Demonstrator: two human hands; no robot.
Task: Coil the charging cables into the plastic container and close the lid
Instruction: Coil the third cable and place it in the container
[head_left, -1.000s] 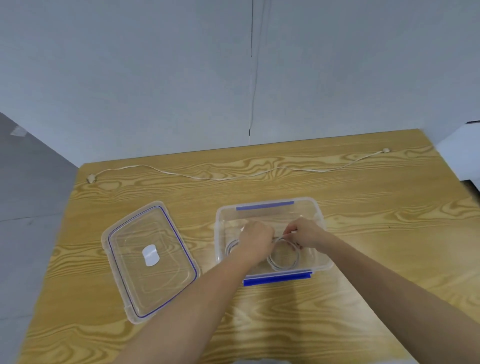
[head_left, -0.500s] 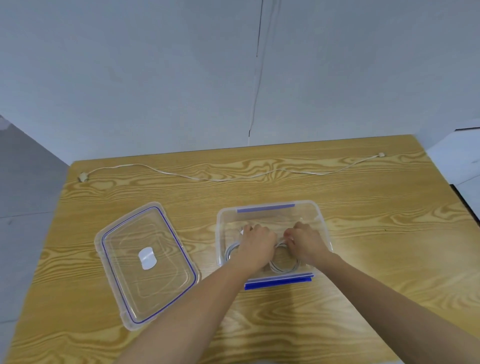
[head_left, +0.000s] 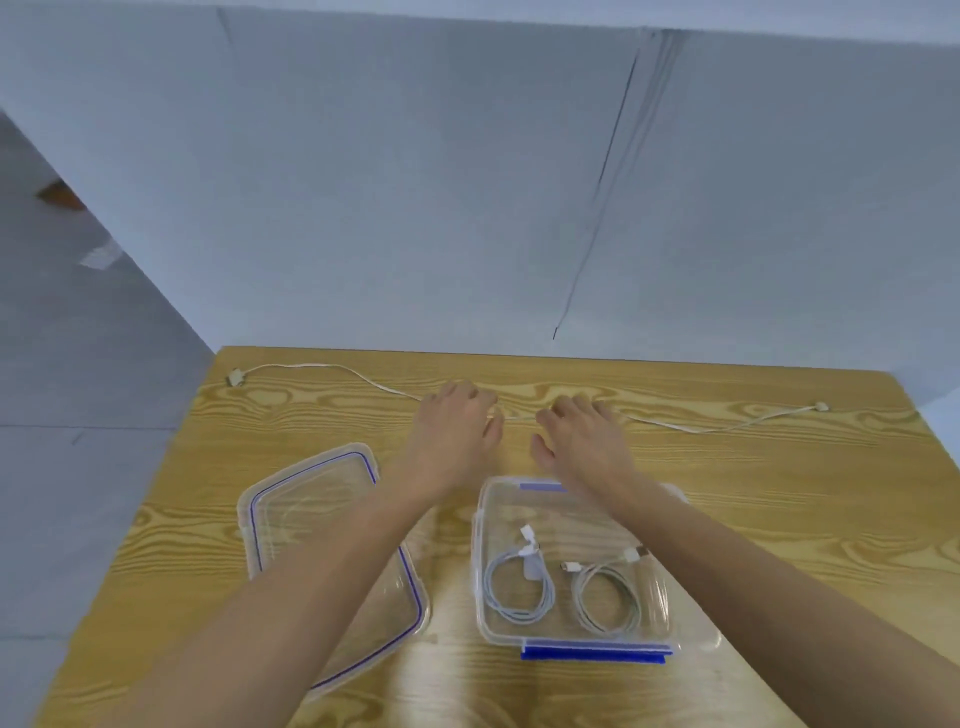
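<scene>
Reaches with both bare forearms across and beyond the plastic container (head_left: 477, 571), palms down. Holds the left hand (head_left: 457, 423) just past the container's far-left corner, knuckles up, fingers bent down onto the loose charging cable (head_left: 696, 430). Cannot tell whether pinching it or only touching, as the fingertips are hidden under the hand. Holds the right hand (head_left: 584, 436) just beyond the container's far wall, fingers loosely spread and slightly bent over the same cable, thumb out sideways and clear of it, wrapped round nothing.

Has the loose cable lying uncoiled on the wooden table (head_left: 779, 519) beyond the container's far wall, stretching from a plug well off to the container's left to another well off to its right. Has two cables wound and lying flat inside the open container: the left coil (head_left: 519, 617) and the right coil (head_left: 581, 597), side by side, just apart. Has the lid (head_left: 311, 499) lying flat just left of the container, partly under the left forearm. Shows a blue clip (head_left: 592, 653) along the container's near wall. Cannot read any print or label.
</scene>
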